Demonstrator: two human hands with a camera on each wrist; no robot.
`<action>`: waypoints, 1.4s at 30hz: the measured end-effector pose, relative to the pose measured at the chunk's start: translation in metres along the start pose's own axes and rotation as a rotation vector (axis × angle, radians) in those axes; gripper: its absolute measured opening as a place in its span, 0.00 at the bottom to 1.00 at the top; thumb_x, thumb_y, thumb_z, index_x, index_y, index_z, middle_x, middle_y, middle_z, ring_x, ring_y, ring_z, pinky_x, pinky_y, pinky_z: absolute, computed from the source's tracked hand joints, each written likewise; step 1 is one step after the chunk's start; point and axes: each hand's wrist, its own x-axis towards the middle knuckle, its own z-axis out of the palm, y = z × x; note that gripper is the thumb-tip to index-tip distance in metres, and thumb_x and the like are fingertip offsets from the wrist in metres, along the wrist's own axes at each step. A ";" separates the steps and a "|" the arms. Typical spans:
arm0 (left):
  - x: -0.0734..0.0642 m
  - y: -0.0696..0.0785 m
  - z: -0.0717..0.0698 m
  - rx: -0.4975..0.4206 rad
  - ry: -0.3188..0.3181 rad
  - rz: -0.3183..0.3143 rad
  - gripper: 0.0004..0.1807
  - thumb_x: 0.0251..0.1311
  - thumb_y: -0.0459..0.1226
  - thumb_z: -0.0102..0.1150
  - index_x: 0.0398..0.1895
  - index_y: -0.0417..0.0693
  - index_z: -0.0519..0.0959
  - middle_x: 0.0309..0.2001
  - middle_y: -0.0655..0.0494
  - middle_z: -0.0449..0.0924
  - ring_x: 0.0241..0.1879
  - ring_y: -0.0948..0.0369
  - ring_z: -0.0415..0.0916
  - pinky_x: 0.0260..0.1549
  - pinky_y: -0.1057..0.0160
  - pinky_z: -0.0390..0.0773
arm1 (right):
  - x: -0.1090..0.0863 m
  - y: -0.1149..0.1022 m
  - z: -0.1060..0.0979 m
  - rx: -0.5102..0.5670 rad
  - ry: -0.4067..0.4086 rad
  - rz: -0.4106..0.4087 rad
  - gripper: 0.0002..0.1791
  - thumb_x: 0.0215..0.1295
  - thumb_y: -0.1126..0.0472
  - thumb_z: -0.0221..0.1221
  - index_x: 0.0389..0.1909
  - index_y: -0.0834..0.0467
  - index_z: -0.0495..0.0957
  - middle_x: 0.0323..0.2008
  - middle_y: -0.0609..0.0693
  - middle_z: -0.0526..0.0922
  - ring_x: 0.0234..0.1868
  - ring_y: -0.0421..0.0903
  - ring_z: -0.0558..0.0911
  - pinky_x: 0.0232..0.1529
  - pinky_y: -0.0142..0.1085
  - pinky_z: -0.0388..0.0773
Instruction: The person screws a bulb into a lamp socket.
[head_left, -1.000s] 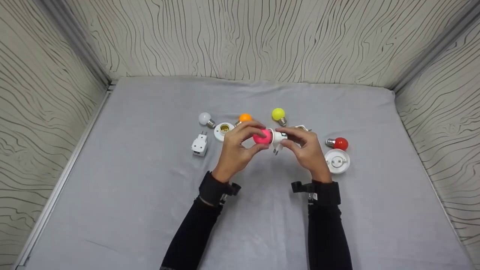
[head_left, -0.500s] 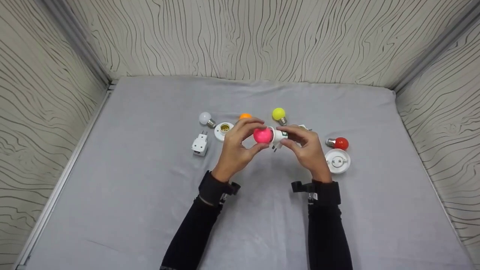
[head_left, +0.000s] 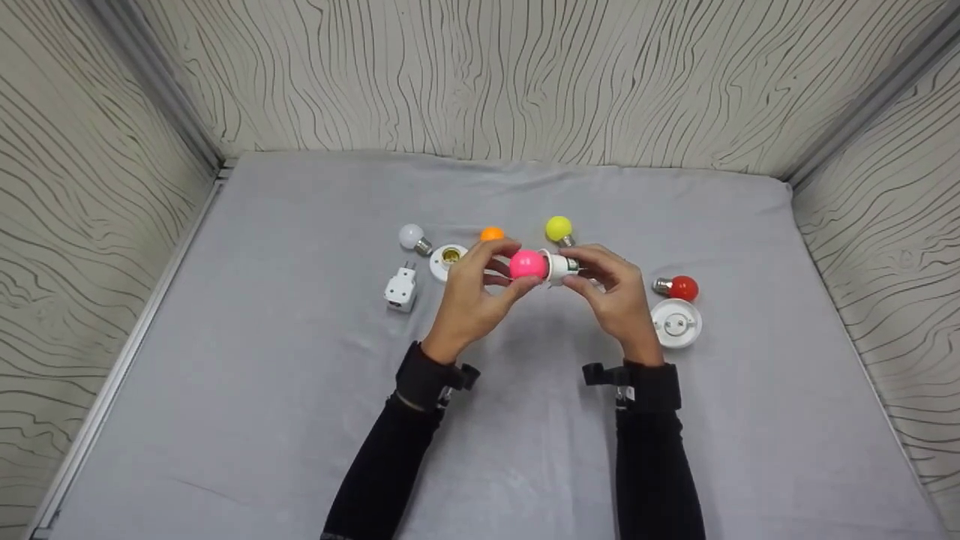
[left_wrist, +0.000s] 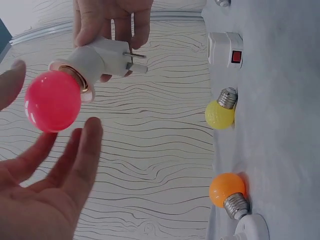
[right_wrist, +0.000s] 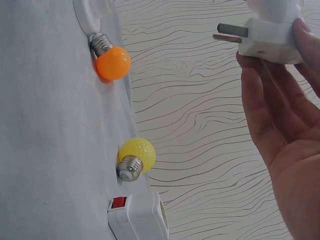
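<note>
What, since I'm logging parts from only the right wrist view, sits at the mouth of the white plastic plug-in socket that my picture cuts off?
Observer: A round pink bulb; the left wrist view shows it at the mouth of the white plastic plug-in socket.
Operator: And where is the other hand?
Observer: The left hand is at the pink bulb, its fingers spread about it.
Operator: Any loose bulb out to the right?
Observer: Yes, in the head view a metal-based round red bulb lies on the grey fabric cloth.
</note>
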 end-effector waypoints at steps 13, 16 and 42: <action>-0.002 -0.001 0.001 0.048 0.042 -0.031 0.22 0.62 0.42 0.77 0.54 0.39 0.83 0.46 0.45 0.90 0.39 0.55 0.91 0.39 0.59 0.93 | -0.001 0.002 0.001 -0.009 0.008 0.004 0.21 0.61 0.74 0.72 0.56 0.62 0.87 0.54 0.54 0.89 0.56 0.38 0.87 0.57 0.27 0.87; -0.002 -0.001 0.001 0.041 0.039 -0.022 0.22 0.63 0.41 0.76 0.54 0.38 0.84 0.47 0.44 0.90 0.40 0.55 0.91 0.41 0.60 0.93 | -0.001 0.002 0.000 -0.014 0.003 -0.009 0.21 0.60 0.74 0.72 0.56 0.62 0.87 0.53 0.49 0.90 0.54 0.38 0.87 0.55 0.27 0.87; 0.000 -0.001 -0.003 -0.030 -0.024 0.096 0.23 0.62 0.37 0.76 0.57 0.34 0.83 0.52 0.40 0.87 0.53 0.50 0.89 0.52 0.67 0.91 | -0.001 0.003 -0.003 -0.043 -0.013 -0.024 0.21 0.60 0.75 0.71 0.55 0.64 0.87 0.52 0.42 0.89 0.47 0.34 0.87 0.47 0.23 0.86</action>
